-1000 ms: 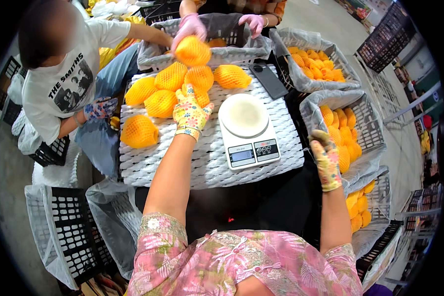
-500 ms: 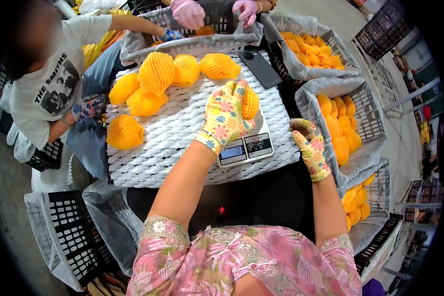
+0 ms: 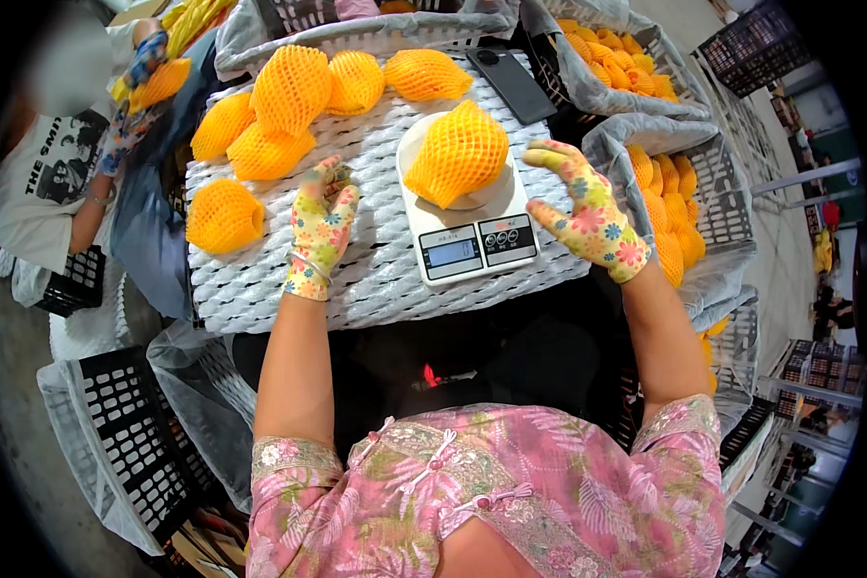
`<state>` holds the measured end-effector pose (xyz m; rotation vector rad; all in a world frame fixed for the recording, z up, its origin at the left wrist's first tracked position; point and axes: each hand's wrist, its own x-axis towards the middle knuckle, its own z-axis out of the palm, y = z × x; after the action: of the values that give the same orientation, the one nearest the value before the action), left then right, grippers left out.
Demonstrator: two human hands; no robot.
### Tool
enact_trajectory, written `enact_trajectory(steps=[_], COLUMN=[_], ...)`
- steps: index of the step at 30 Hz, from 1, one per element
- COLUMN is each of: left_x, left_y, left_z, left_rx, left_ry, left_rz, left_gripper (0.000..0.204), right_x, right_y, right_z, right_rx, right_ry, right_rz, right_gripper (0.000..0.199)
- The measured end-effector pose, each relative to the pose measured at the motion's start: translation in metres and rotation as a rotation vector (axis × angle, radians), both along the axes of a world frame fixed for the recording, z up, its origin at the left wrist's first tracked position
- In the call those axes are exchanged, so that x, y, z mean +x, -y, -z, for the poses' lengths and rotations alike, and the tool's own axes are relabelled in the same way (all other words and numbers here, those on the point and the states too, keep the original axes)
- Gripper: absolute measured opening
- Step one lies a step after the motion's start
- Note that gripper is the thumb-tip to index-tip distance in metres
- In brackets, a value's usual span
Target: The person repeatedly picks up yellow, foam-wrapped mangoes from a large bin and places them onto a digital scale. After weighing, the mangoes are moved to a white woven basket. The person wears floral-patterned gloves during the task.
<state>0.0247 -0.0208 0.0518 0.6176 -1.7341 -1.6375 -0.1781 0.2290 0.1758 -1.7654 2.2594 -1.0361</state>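
Weighing looks to be the step in hand: a netted orange fruit (image 3: pixel 458 152) sits alone on the white plate of the small kitchen scale (image 3: pixel 464 217), near the middle of the foam-padded surface (image 3: pixel 376 279). Our left hand (image 3: pixel 320 229), in a flowered glove, lies spread and empty on the padding just left of the scale, gripping nothing. Our right hand (image 3: pixel 588 212), gloved the same, hovers open beside the scale's right edge, fingers apart, apart from the fruit and holding nothing. We judge that the next move calls for a steady look at the display, too small for us to read, then a two-handed lift that keeps the foam net from snagging the plate. More netted fruit (image 3: pixel 289 87) is bunched at the far left of the surface; a dark phone (image 3: pixel 512 85) lies beyond the scale. Lined crates of bare fruit (image 3: pixel 667 197) stand to our right. Another person's gloved hand (image 3: pixel 125 125) works at the far left.
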Motion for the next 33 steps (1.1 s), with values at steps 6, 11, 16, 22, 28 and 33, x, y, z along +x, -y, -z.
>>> enact_trajectory(steps=[6, 11, 16, 22, 28, 33], left_x=[0.000, -0.001, 0.000, -0.002, -0.003, 0.010], left_y=[-0.005, -0.005, -0.002, -0.002, -0.002, -0.004], left_z=[0.002, -0.001, 0.007, 0.012, 0.020, 0.002], left_rx=[-0.182, -0.164, -0.165, -0.156, -0.145, -0.449], left_ry=[0.109, 0.142, 0.085, 0.064, 0.076, 0.200], left_rz=[-0.029, -0.027, -0.049, -0.036, -0.032, -0.142], left_gripper=[0.038, 0.037, 0.035, 0.035, 0.034, 0.026], right_x=[-0.006, -0.013, -0.003, 0.003, -0.004, -0.014], right_y=[0.033, 0.072, 0.106, 0.122, 0.125, 0.131], right_z=[-0.030, -0.041, -0.043, -0.048, -0.040, -0.026], right_rx=[0.274, 0.413, 0.609, 0.740, 0.827, 0.674], right_ry=[-0.349, -0.535, -0.706, -0.703, -0.646, -0.564], right_rz=[-0.260, -0.361, -0.416, -0.509, -0.488, -0.407], right_gripper=[0.086, 0.099, 0.109, 0.099, 0.087, 0.087])
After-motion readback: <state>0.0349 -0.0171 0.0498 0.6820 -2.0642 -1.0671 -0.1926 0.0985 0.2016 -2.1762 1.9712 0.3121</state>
